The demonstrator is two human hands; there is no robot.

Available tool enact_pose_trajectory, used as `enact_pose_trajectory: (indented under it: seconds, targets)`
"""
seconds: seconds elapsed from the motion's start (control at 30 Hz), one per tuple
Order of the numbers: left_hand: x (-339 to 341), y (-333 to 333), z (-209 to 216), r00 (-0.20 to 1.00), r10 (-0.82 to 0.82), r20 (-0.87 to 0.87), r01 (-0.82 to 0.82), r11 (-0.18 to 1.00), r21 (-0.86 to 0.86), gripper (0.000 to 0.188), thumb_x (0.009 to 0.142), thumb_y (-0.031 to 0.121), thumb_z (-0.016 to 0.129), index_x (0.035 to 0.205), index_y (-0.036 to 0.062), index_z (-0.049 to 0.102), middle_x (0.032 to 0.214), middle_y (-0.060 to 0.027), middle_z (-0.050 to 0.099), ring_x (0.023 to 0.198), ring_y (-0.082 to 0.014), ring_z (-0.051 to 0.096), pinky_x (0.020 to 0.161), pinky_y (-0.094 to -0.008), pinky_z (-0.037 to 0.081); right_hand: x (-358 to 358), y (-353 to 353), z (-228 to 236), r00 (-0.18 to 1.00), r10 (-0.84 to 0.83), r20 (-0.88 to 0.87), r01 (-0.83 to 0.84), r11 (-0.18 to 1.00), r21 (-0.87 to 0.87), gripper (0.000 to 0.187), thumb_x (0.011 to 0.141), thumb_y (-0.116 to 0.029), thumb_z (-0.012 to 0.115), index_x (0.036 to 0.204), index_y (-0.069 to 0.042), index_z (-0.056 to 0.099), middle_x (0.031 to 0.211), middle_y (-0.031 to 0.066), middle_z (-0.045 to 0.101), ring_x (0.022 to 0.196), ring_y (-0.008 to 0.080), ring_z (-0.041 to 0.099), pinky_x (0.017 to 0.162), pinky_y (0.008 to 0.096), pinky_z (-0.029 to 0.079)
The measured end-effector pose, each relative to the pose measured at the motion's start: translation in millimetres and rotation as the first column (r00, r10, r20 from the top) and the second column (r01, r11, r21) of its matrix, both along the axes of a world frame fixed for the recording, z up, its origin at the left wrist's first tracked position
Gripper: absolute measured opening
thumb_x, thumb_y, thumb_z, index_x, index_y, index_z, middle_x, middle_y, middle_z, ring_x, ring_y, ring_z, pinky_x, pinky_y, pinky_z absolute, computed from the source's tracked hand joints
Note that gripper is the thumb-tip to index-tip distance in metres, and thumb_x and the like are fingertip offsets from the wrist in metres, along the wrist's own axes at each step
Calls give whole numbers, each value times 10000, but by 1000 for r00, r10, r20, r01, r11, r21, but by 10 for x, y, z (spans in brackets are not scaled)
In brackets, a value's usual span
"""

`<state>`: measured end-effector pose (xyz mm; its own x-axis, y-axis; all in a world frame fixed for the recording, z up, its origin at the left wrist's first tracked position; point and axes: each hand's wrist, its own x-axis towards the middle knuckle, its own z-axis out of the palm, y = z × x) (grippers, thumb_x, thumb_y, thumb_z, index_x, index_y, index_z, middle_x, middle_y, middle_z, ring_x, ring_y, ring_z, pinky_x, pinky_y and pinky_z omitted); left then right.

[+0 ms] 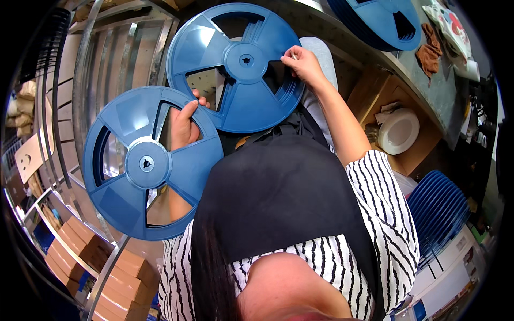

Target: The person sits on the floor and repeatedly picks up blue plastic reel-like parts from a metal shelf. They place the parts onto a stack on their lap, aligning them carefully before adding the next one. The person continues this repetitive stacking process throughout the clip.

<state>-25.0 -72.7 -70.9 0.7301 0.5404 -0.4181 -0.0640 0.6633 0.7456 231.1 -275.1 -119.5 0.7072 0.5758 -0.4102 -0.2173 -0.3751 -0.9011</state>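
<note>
Two sets of blue plastic reels lie before me, each with a round hub and wide cut-out windows. The nearer left reel [112,203] hangs over my left forearm, which passes behind it. My left hand [184,127] shows through one window, thumb and fingers closed round the rim. Just beyond, a stack of blue reels [243,109] rests over my lap, its layered edges showing through the windows. At the right rim of that stack my right hand [304,65] is pinched closed. A tiny pale bit shows at its fingertips, too small to name.
More blue reels [393,24] sit on the grey bench [428,80] at the right, near a brown glove [428,51]. Beneath stands a cardboard box with a white round spool [399,131]. A metal rack [128,53] and cartons [126,278] line my left. Further reels [439,214] stand at lower right.
</note>
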Motion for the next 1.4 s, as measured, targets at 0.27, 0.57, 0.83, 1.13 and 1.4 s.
enact_pose_trajectory:
  seconds: [0.27,0.57,0.83,1.13,1.4]
  targets:
    - [-25,-3,-29,1000,18,11,-18,1000,-18,308,837,-42,538,1136,-11,469,1030,-97,543,864,-202,584,791,-381,516,36,-202,-54,917,-396,44,381,904,192,114,799,-119,677,820,-47,592,691,19,576,533,93,538,507,230,438]
    - [-205,12,-87,992,112,54,-110,993,-34,302,849,-17,561,1146,-31,504,1060,-99,573,897,-214,606,834,-390,539,-1,-349,-46,974,-112,195,125,990,-59,380,849,-333,687,1024,3,661,864,51,653,796,108,588,749,247,452]
    - [-297,134,42,997,68,46,-65,996,-69,407,849,10,546,1241,-35,444,1132,-151,556,1016,-277,599,924,-442,525,-280,-55,637,916,-379,-133,384,728,569,401,863,-56,645,1238,22,528,1038,84,627,896,138,619,818,265,520]
    - [-22,89,257,993,-10,121,10,1000,-7,446,850,4,527,1278,-59,421,1145,-198,570,1040,-305,607,904,-462,535,-546,-67,1918,962,-229,146,18,589,808,460,866,-82,608,1290,22,463,947,127,628,708,167,617,640,258,508]
    - [211,-20,496,987,-85,137,67,989,132,234,864,170,657,1026,8,610,920,-80,656,786,-186,655,722,-310,535,-1390,240,2558,737,43,675,-619,443,648,543,741,81,659,1251,10,491,1253,189,485,865,147,586,698,235,473]
